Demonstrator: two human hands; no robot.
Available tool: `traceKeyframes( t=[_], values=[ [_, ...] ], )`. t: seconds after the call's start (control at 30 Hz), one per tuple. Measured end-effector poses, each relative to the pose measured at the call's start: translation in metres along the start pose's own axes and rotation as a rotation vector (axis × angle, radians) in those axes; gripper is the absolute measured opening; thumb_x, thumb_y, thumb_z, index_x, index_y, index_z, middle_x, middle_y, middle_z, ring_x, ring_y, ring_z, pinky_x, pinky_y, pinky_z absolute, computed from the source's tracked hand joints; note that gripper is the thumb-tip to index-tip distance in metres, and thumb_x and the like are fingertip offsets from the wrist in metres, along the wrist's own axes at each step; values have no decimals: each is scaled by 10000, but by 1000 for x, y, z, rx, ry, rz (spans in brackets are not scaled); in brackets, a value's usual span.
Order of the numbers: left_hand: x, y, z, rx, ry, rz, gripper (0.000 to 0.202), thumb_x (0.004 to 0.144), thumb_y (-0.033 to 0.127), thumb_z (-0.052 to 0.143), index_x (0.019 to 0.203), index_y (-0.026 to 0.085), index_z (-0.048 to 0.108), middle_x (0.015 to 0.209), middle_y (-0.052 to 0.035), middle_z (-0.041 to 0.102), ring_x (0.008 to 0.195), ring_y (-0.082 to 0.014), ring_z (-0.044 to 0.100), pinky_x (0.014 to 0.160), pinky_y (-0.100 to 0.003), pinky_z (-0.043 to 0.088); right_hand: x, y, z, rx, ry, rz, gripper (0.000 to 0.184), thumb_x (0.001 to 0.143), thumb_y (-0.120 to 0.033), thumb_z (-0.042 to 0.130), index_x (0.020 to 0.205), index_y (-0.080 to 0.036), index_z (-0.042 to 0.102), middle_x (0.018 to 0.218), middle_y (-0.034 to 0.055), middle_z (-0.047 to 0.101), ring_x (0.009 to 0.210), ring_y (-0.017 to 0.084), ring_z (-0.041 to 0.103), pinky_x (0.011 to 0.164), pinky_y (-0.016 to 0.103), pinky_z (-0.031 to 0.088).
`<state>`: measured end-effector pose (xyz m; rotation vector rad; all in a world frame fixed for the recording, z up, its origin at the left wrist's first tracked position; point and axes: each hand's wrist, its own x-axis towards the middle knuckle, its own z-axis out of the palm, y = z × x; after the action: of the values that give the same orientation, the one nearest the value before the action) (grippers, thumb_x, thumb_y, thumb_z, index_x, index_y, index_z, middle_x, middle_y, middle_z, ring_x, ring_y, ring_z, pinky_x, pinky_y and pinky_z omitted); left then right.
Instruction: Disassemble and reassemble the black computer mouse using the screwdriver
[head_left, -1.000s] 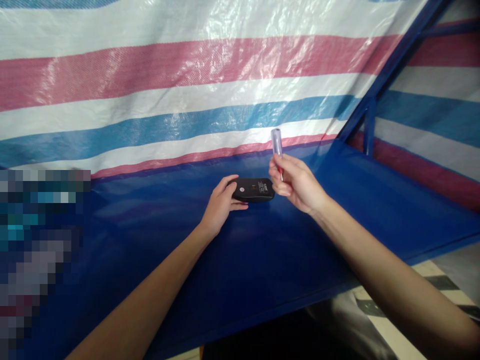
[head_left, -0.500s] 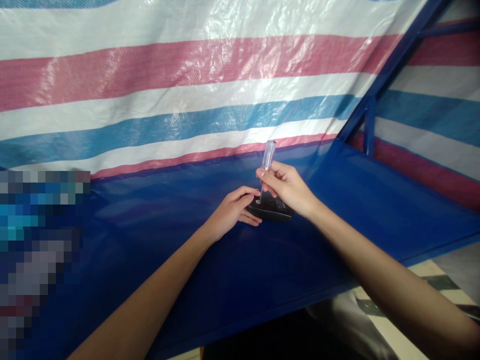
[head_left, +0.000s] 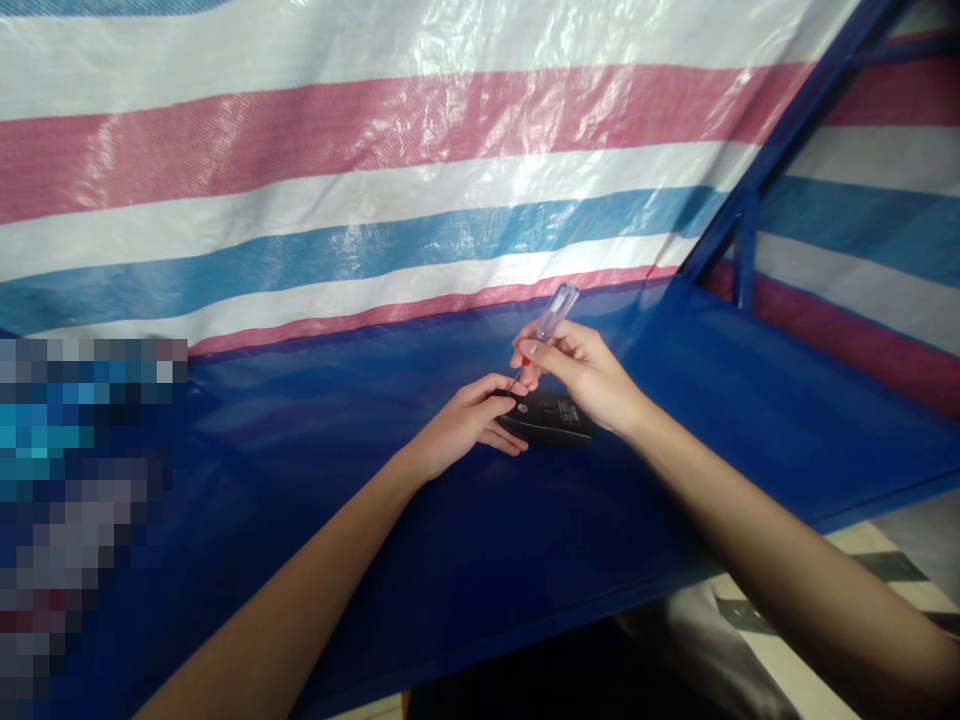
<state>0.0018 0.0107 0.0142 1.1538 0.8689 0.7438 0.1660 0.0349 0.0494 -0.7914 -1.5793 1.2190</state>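
Note:
A black computer mouse [head_left: 551, 418] lies upside down on the blue table [head_left: 465, 540]. My left hand [head_left: 469, 425] curls round its left end and holds it in place. My right hand [head_left: 581, 370] pinches a small screwdriver [head_left: 551, 318] with a clear handle, tilted to the upper right. The screwdriver's tip points down at the mouse's underside near my left fingers; the tip itself is too small to make out.
A striped red, white and blue tarp [head_left: 375, 180] hangs behind the table. A blue metal frame [head_left: 750, 220] rises at the right. A blurred patch [head_left: 82, 500] covers the left side. Tiled floor [head_left: 862, 570] shows past the table's front right edge.
The mouse has shifted nearer and to the right with my left hand on it. My right hand has come down, bringing the screwdriver to the mouse, and the handle now leans right.

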Motion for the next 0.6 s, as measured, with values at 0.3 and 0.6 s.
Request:
traceKeyframes(
  t=[0.3, 0.6],
  values=[
    [-1, 2, 0, -29, 2, -9, 246, 790, 274, 570, 1006, 167, 522, 783, -56, 668, 630, -199, 702, 616, -316, 564, 0, -4, -4, 83, -130, 95, 87, 743, -131, 559, 818, -167, 534, 729, 5, 651, 602, 115, 614, 634, 266, 501],
    [-1, 0, -3, -30, -49, 10, 191, 819, 319, 577, 943, 179, 540, 819, -41, 650, 679, -207, 711, 632, -308, 564, 0, -8, -3, -298, -24, 6, 226, 828, -361, 598, 735, -169, 522, 566, -63, 438, 456, 59, 411, 443, 212, 332]
  ],
)
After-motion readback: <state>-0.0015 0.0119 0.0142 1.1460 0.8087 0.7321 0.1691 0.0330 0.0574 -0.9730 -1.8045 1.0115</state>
